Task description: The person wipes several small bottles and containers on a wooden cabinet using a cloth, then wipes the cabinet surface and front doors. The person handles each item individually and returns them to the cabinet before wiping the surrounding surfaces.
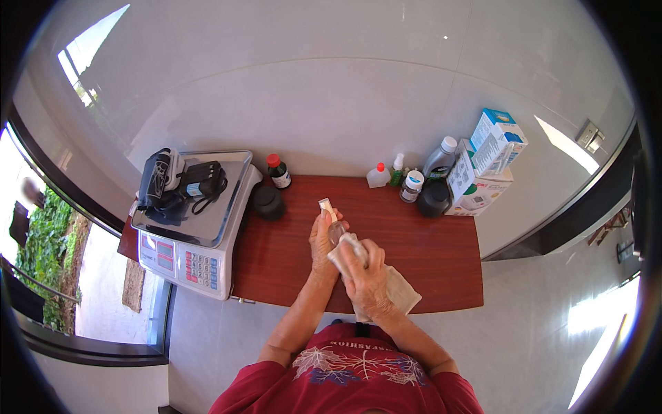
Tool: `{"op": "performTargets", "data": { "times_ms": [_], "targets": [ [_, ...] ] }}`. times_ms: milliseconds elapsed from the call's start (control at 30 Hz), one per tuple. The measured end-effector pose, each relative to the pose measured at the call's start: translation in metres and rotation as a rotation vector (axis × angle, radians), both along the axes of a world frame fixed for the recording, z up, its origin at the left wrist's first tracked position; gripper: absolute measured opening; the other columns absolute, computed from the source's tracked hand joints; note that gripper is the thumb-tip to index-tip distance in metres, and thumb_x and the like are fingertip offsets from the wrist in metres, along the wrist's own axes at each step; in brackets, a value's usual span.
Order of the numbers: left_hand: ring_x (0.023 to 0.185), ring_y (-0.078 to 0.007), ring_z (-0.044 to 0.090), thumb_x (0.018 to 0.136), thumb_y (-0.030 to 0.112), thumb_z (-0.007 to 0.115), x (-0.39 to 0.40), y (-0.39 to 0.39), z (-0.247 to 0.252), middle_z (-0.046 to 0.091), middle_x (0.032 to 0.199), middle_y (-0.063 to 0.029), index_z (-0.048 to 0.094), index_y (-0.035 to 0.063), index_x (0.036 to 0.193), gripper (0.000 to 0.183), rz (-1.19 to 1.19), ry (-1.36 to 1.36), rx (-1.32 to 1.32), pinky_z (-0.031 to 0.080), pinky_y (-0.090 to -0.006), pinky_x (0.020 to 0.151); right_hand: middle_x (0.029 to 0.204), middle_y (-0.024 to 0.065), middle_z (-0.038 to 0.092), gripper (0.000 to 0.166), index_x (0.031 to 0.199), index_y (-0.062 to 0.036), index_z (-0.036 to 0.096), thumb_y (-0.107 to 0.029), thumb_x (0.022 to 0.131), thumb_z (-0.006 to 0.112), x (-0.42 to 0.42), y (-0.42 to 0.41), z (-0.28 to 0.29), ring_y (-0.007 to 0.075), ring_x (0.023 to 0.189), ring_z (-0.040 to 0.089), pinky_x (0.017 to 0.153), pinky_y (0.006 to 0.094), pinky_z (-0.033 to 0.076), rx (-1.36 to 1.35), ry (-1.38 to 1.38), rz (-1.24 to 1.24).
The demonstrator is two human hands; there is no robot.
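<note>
My left hand grips a small clear bottle with a long pale top that points up and away from me. Around the bottle's near end, my right hand presses a bunched beige cloth. The cloth hides that end, and its loose part hangs below my right hand towards the table's front edge. Both hands are close together above the reddish-brown wooden table.
An electronic scale at the left bears a black strapped device and a dark rolled item. Nearby stand a black jar and a red-capped brown bottle. Several bottles, another black jar and stacked cartons line the back right.
</note>
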State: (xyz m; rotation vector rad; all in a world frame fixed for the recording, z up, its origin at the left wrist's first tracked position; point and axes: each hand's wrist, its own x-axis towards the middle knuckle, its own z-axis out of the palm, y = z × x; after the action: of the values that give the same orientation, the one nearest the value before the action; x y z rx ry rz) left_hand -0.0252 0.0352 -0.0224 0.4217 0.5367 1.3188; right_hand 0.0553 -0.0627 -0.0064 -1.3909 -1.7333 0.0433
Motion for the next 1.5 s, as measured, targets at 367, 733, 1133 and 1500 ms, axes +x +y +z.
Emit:
{"op": "performTargets", "data": {
  "times_ms": [367,733,1133,1500],
  "targets": [
    [0.098,-0.0145,0.058,0.095,0.033,0.053,0.005,-0.006,-0.006,0.061,0.107,-0.0032,0.057,0.0065,0.115,0.034,-0.259,-0.107,0.158,0.049,-0.0319,0.086,0.103,0.0164,0.053,0.035,0.111,-0.0068,0.06,-0.001,0.077,0.057,0.026,0.052,0.023,0.0328,0.094,0.055,0.082,0.04,0.047,0.001,0.421,0.0],
    [0.078,-0.0086,0.058,0.097,0.029,0.051,0.008,-0.008,0.01,0.062,0.096,-0.0007,0.061,0.0028,0.111,0.031,-0.009,0.076,0.033,0.051,-0.0241,0.066,0.118,0.0198,0.042,0.049,0.124,-0.0118,0.055,-0.003,0.077,0.063,0.005,0.039,0.017,0.038,0.105,0.045,0.085,0.0433,0.045,0.08,0.125,-0.03],
    [0.068,-0.0074,0.056,0.096,0.034,0.053,0.009,-0.012,0.008,0.06,0.08,0.0001,0.062,0.0026,0.107,0.034,-0.215,0.09,0.144,0.044,-0.0219,0.056,0.116,0.0064,0.044,0.031,0.113,0.0005,0.063,-0.022,0.095,0.05,0.038,0.016,0.047,0.0178,0.103,0.054,0.088,0.0304,0.046,-0.094,1.209,0.387],
    [0.081,-0.0063,0.052,0.092,0.013,0.059,0.01,-0.019,0.002,0.057,0.087,0.0021,0.065,-0.0008,0.102,0.017,-0.028,0.553,0.549,0.044,-0.0217,0.073,0.11,0.0082,0.058,0.024,0.11,-0.002,0.06,-0.007,0.087,0.056,0.037,0.052,0.044,0.0147,0.096,0.056,0.083,0.0275,0.046,-0.157,0.983,0.284]
  ]
}}
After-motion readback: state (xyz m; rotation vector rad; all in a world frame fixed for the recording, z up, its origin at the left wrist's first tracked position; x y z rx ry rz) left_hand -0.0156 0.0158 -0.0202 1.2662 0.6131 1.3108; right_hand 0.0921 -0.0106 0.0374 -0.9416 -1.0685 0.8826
